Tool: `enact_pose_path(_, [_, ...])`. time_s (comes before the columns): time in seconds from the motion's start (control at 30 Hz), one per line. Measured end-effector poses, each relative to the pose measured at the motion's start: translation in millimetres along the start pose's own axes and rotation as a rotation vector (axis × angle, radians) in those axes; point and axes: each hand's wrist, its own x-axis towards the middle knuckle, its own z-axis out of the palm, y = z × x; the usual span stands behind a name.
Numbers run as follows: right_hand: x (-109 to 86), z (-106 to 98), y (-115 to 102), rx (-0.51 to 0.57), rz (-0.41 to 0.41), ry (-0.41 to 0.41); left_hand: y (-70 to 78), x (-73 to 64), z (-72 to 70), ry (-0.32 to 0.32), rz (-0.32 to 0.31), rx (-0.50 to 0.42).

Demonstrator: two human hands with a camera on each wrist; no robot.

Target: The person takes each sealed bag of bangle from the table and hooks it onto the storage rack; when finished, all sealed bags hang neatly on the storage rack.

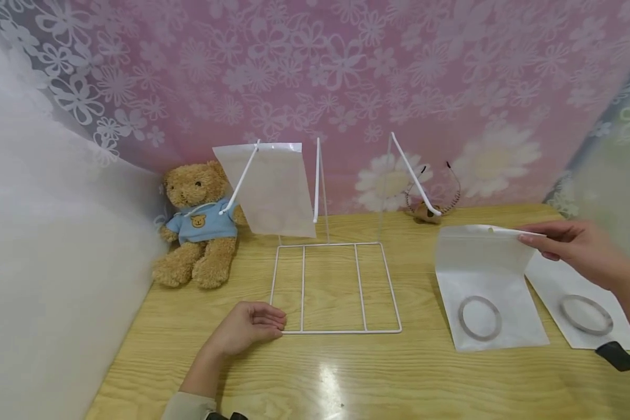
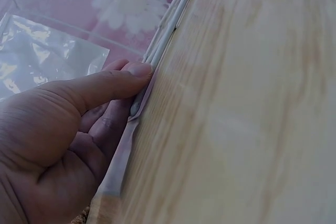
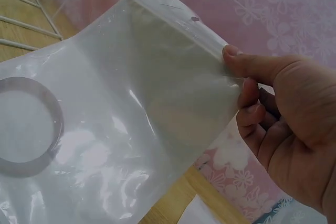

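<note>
Pouch, clear and flat, lies well to the right of the white wire rack [image 1: 359,286]; we log its lower part as apparently resting on the table [image 1: 425,379]. The pouch [image 1: 488,283] has its long axis running from the raised, punched top edge toward the near side. We find the right hand [image 1: 583,251] nearer, thumb and fingers pinching the top right corner; the hole sits between that grip and the rack's right prong [image 1: 416,175]. The left hand [image 1: 248,326] pinches the rack's near left corner. Textures: glossy creased film, grey ring [image 1: 479,298] on the lower half, thin smooth wire, straight-grained pale wood.
</note>
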Motion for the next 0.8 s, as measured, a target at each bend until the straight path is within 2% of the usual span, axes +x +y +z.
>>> enact_pose_path(0.13, [-6.6,-3.6,-8.7,-0.003,0.003,0.027,0.0,2.0,2.3,0.001,-0.009,-0.014])
enact_pose_path(0.3, [-12.7,-6.0,-17.7,0.098,0.001,0.061,-0.4,3.6,1.2,0.003,-0.007,-0.009])
enact_pose_path(0.47, [-20.9,-8.8,-24.5,0.288,-0.089,0.084,1.5,3.5,-0.7,-0.003,0.002,-0.006])
enact_pose_path(0.57, [-25.2,-11.1,-30.8,0.321,-0.123,0.106,2.5,2.9,-1.0,-0.005,-0.001,-0.012])
enact_pose_path(0.67, [-28.5,-13.1,-38.7,0.279,-0.115,0.140,2.5,2.2,-0.5,-0.005,-0.006,-0.018])
enact_pose_path(0.8, [-34.4,-14.7,-45.6,0.430,-0.183,0.127,2.1,1.2,0.0,-0.012,-0.014,-0.012])
